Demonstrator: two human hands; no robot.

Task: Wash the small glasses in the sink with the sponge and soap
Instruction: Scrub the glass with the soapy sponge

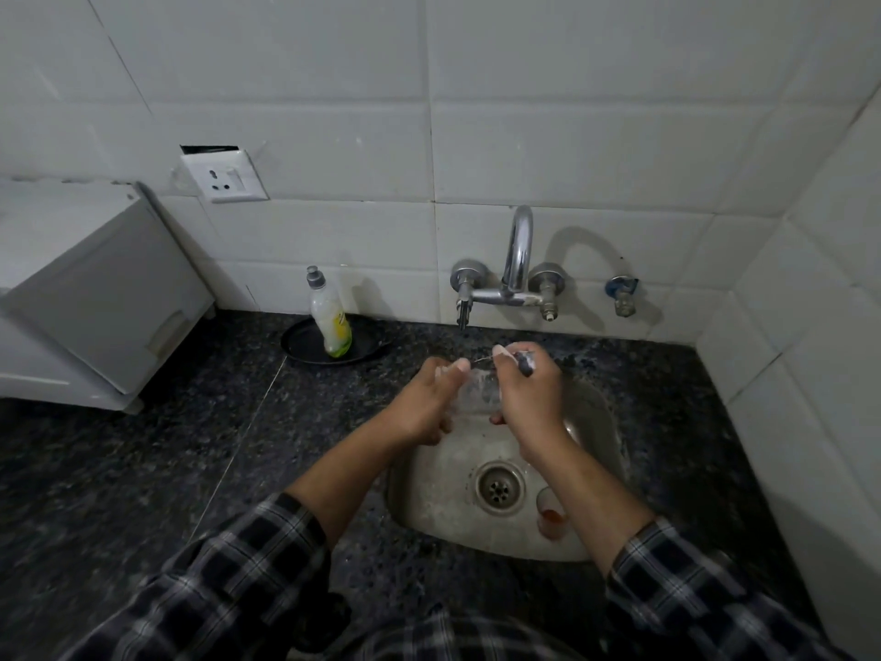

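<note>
Now we're gripping the soapy glass in our left hand above the sink; our right hand is pinching the sponge at its rim.

No writing can be read here. The clear plastic soap bottle with a grey cap, at ten o'clock from the steel sink, bears a yellow-green label too blurred to make out.

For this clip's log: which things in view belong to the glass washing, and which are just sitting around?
In use: left hand gripping the soapy glass; right hand holding the sponge; dirty glass; sink; soap bottle; tap.
Lying about: black pan; wall socket; white appliance; spare valve.
</note>
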